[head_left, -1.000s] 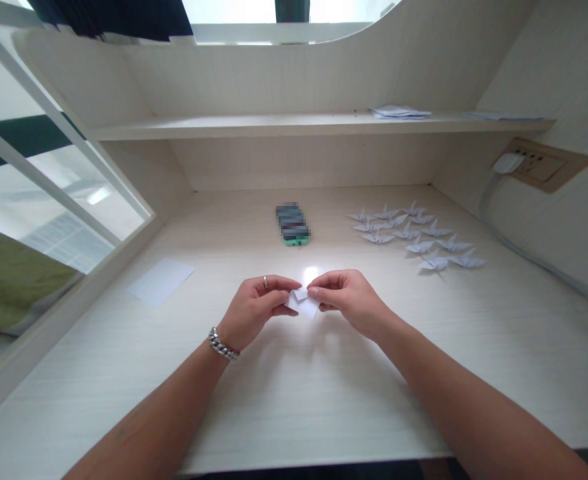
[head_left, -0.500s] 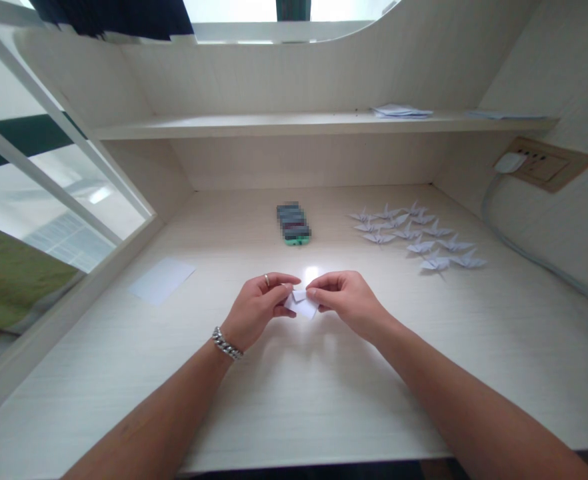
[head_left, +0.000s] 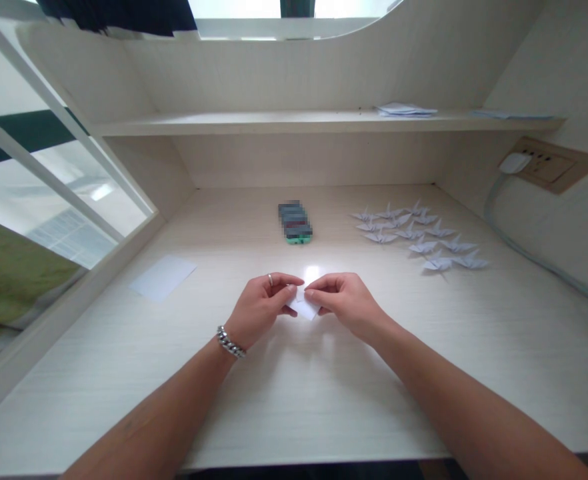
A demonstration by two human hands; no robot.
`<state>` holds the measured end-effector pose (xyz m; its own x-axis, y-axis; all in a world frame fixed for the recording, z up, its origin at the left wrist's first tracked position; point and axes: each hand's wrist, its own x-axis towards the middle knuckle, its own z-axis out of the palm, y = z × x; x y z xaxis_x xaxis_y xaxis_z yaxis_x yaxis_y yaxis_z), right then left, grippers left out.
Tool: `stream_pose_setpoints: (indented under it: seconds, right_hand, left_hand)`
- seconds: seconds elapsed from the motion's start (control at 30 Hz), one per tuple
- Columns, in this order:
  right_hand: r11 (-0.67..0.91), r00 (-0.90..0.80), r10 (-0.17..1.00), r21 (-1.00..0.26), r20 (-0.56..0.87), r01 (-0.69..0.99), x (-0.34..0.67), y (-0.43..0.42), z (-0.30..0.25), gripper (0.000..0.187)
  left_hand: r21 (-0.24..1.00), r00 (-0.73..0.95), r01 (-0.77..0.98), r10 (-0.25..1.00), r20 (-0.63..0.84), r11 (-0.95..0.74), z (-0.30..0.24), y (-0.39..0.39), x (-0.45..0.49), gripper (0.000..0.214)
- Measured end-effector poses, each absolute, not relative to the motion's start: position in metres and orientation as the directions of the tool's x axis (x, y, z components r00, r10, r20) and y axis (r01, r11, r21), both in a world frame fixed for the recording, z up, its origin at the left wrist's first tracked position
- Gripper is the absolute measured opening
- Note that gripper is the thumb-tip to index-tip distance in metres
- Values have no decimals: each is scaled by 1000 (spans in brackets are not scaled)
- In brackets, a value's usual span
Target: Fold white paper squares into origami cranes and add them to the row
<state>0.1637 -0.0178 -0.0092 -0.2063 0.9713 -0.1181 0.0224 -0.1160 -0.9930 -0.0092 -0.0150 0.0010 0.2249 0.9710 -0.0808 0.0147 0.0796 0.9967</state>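
My left hand (head_left: 261, 305) and my right hand (head_left: 347, 300) meet over the middle of the pale desk (head_left: 294, 380). Both pinch a small folded piece of white paper (head_left: 305, 304) between thumb and fingertips, just above the desk top. The left hand wears a ring and a metal chain bracelet at the wrist. Most of the paper is hidden by the fingers.
Several folded white paper cranes (head_left: 419, 235) lie in rows at the back right. A blurred phone (head_left: 295, 223) lies at the back centre, a flat white sheet (head_left: 163, 278) to the left. A shelf (head_left: 324, 121) holds papers; a wall socket with plug and cable (head_left: 514, 163) is right.
Both hands have closed in slightly on the folded paper; the fingertips now nearly touch. The view has shifted a little.
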Motion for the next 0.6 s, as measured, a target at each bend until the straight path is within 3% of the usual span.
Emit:
stream_pose_setpoints:
  seconds: [0.1,0.23,0.6]
  right_hand:
    - [-111,-195,975,-994,-109,-1,164,-17,-10,15]
    - [-109,-189,977,-993,-100,-38,164,-17,-11,14]
    - [-86,-181,980,-995,-77,-42,163,-17,-13,16]
  left_hand:
    - [993,263,-61,961,-81,100,1,-16,-10,25]
    - [996,285,-26,956,-70,80,4,-18,-10,32]
    - [995,278,-35,957,-77,90,1,-14,-11,27]
